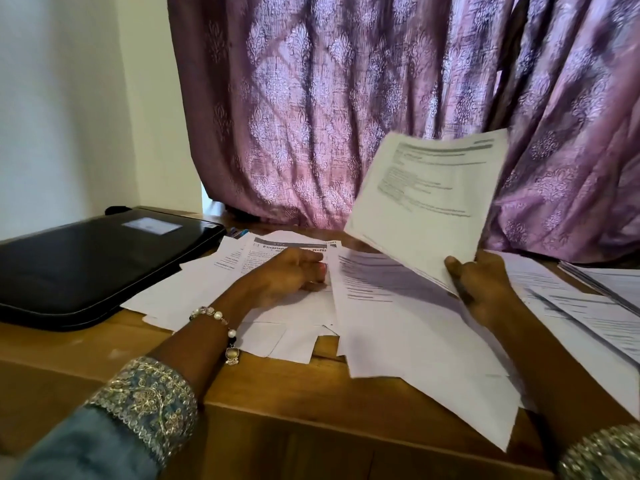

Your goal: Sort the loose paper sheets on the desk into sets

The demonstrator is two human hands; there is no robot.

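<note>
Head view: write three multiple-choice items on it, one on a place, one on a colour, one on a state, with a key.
1. Where does the black case lie?
A. at the desk's left
B. at the desk's right
C. on the floor

2. What colour is the curtain?
A. green
B. purple
C. yellow

3. What is the right hand doing?
A. resting flat on the desk
B. holding a pen
C. holding up a printed sheet

Key: 1 A, it sits left of the loose papers; 2 B, purple patterned cloth; 3 C, thumb and fingers pinch its lower edge while the left hand rests on the papers.
</note>
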